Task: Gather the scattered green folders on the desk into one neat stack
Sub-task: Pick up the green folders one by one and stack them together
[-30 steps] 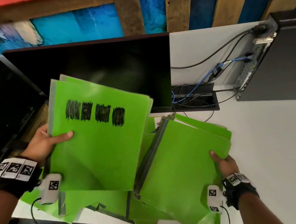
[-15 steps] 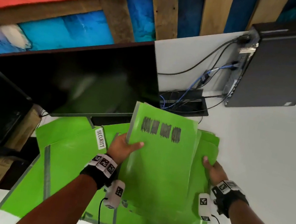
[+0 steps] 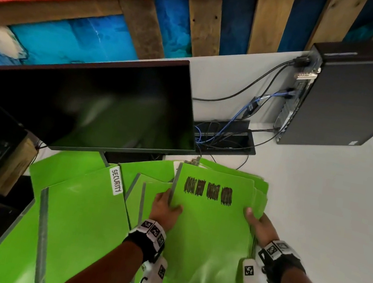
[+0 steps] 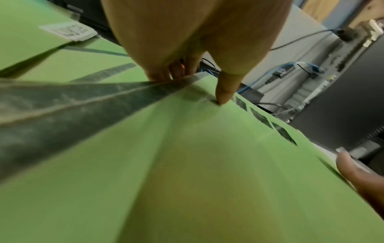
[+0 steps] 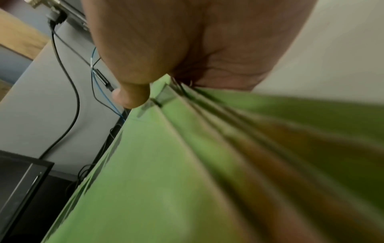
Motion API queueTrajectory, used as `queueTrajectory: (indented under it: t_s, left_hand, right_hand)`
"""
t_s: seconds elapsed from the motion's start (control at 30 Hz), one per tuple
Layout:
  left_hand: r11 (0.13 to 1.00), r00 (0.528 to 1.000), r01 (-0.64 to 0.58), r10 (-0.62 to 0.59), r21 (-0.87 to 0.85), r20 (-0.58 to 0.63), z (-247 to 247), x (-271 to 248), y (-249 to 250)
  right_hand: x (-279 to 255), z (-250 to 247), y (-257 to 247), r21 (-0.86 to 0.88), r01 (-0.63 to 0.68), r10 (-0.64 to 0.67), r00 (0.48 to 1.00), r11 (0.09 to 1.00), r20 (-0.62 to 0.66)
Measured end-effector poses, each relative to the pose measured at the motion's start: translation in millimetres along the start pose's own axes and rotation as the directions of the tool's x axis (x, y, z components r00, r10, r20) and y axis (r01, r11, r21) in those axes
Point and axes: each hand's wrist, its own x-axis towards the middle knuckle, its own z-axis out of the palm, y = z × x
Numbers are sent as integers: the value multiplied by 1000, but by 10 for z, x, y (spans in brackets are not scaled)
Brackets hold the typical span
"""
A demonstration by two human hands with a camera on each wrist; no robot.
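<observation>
Between both hands, the left hand [image 3: 166, 207] and right hand [image 3: 259, 225] pinch the stack of folders [image 3: 209, 229] by its side edges. Loose folders [image 3: 78, 210] lie left of it; a monitor [image 3: 103, 107] and cables [image 3: 239, 117] crowd behind.

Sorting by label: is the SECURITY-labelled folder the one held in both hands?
No, the SECURITY folder lies left, while both hands hold the scribbled-on folder.
</observation>
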Motion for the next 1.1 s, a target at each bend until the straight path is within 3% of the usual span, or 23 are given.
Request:
queueTrajectory:
  t_s: [0.1, 0.23, 0.33, 0.4, 0.53, 0.6, 0.67, 0.77, 0.93, 1.0, 1.1]
  left_hand:
    - [996, 997, -74, 76, -44, 32, -175, 59, -135]
    - [998, 970, -58, 56, -2, -237, -617, 191, -601]
    - [988, 900, 154, -130, 25, -416, -966, 175, -1107]
    - [941, 832, 338, -299, -2, -467, -1184, 69, -1518]
    - [743, 678, 669, -592, 31, -437, -1427, -223, -2254]
    - [678, 621, 735, -659, 23, -425, -1494, -319, -2428]
    - [648, 598, 762, -698, 6, -394, -1550, -330, -2544]
    - [688, 631, 719, -707, -100, -320, -1636, -323, -2541]
    - [781, 749, 567, -621, -261, -233, -1810, -415, -2506]
    - [814, 782, 491, -569, -310, -254, -1879, -455, -2468]
    - [874, 797, 413, -483, -257, -362, -2008, -436, -2439]
  right_hand:
    - [44, -2, 57, -35, 33, -32, 999, 999, 12]
    - [29, 12, 22, -44, 54, -54, 999, 998, 0]
    - [41, 12, 24, -42, 44, -45, 999, 998, -12]
    - [13, 20, -12, -40, 49, -49, 999, 998, -5]
    - [5, 29, -25, -30, 41, -41, 999, 999, -8]
    - [5, 41, -17, -41, 30, -30, 1000, 999, -7]
    - [-20, 45, -40, -44, 28, -29, 999, 999, -18]
    - [-19, 46, -54, -59, 20, -21, 999, 998, -25]
    - [-10, 49, -39, -78, 4, -7, 999, 997, -41]
    - [-15, 45, -38, -87, 8, -12, 999, 996, -44]
    - [-40, 47, -58, -90, -10, 6, 999, 996, -45]
